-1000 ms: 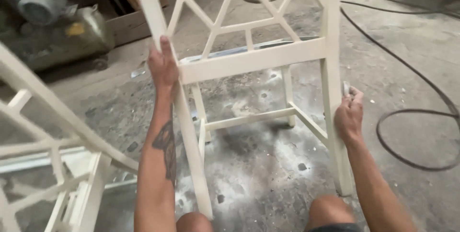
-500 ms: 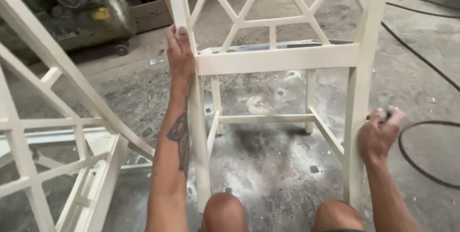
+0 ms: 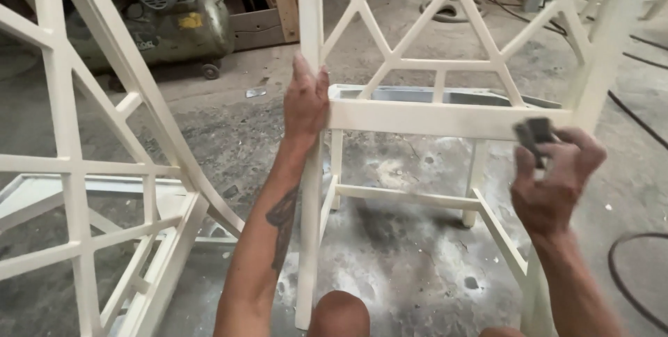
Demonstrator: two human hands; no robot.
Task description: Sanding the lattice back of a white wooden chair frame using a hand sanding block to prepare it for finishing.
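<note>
Cream-painted chair frame (image 3: 445, 118) is stood upright on the dusty concrete floor (image 3: 403, 267), with its left rear post gripped by the fingers of the left hand (image 3: 305, 104). A small dark sanding pad (image 3: 534, 136) is pinched in the fingers of the right hand (image 3: 553, 177) just beside the seat rail. A second lattice frame (image 3: 83, 170) is positioned at left, and an air compressor (image 3: 167, 20) behind.
</note>
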